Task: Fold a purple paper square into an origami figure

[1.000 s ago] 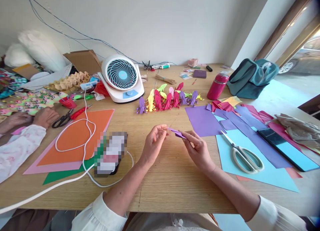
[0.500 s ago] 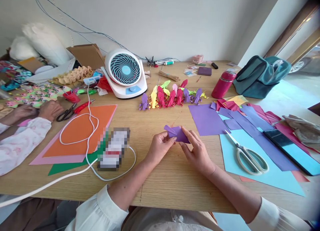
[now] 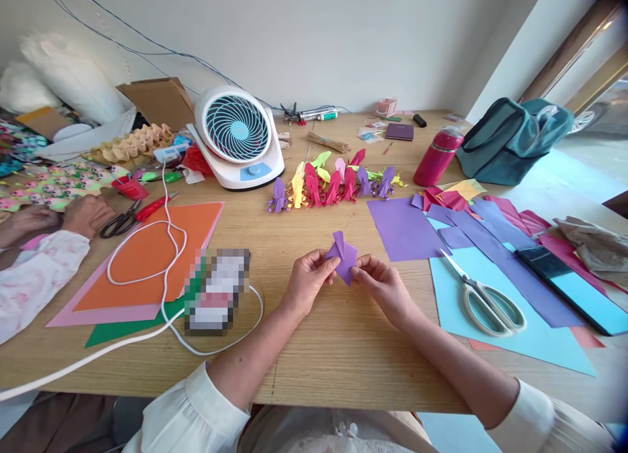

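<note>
Purple folded paper (image 3: 347, 263) is up between the two hands, over the bare middle of the wooden table (image 3: 353, 361). The left hand (image 3: 309, 279) pinches its left side, with the thumb on the front. The right hand (image 3: 380, 283) pinches its right edge with the thumb and fingers. One thin flap sticks up at the top. Behind the hands is a bunch of little folded paper shapes (image 3: 331, 188) in red, yellow, pink, green and purple. On the right, big scissors (image 3: 490, 309) lie open a bit on a light blue sheet (image 3: 549, 351).
</note>
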Available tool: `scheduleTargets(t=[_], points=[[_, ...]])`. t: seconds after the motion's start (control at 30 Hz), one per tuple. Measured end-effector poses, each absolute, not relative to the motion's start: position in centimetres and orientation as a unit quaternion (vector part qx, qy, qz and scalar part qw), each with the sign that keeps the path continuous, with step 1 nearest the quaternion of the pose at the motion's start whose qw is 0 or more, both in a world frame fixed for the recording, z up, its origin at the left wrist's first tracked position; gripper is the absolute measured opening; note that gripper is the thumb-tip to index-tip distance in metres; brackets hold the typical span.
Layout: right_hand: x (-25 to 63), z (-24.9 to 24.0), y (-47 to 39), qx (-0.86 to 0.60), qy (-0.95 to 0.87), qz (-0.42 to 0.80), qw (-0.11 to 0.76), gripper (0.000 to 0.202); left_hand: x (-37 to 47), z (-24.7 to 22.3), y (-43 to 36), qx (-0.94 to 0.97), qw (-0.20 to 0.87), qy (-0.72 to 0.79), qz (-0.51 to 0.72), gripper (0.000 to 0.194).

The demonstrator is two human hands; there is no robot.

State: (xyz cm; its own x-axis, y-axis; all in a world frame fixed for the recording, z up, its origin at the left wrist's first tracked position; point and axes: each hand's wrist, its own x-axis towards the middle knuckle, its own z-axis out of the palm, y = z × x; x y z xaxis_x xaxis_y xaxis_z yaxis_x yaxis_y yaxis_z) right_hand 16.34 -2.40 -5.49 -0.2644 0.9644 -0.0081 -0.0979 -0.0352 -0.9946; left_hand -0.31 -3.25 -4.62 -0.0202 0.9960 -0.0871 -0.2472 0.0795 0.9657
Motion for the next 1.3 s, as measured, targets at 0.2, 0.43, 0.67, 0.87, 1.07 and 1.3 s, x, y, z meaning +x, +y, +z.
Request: scheduleTargets(t=[0.2,0.43,0.67,0.87,1.07,1.3], points=[[16.1,-5.6,-2.5,-0.415,-0.484,0.625,0.451,0.043,-0.3,-4.5,-1.5,0.364,0.647,0.436,0.509,0.043],[16.5,-5.7,-2.2,-0.423,-0.443,0.634,0.473,0.043,-0.2,-5.5,-0.5,0.332,0.719,0.382,0.476,0.043],[15.8,-6.2,-2.2,-0.41,-0.44,0.637,0.482,0.042,-0.1,-6.3,-0.9,0.345,0.733,0.333,0.482,0.044],[15.7,-6.0,-2.3,-0.392,-0.439,0.663,0.462,0.04,0.3,-6.2,-1.3,0.375,0.733,0.336,0.458,0.034],[15.9,-5.3,-2.8,-0.35,-0.408,0.73,0.421,0.037,0.1,-5.6,-1.6,0.401,0.731,0.311,0.456,0.04],[16.4,-5.1,-2.3,-0.399,-0.409,0.659,0.489,0.037,-0.2,-6.3,-1.0,0.387,0.643,0.389,0.535,0.041]])
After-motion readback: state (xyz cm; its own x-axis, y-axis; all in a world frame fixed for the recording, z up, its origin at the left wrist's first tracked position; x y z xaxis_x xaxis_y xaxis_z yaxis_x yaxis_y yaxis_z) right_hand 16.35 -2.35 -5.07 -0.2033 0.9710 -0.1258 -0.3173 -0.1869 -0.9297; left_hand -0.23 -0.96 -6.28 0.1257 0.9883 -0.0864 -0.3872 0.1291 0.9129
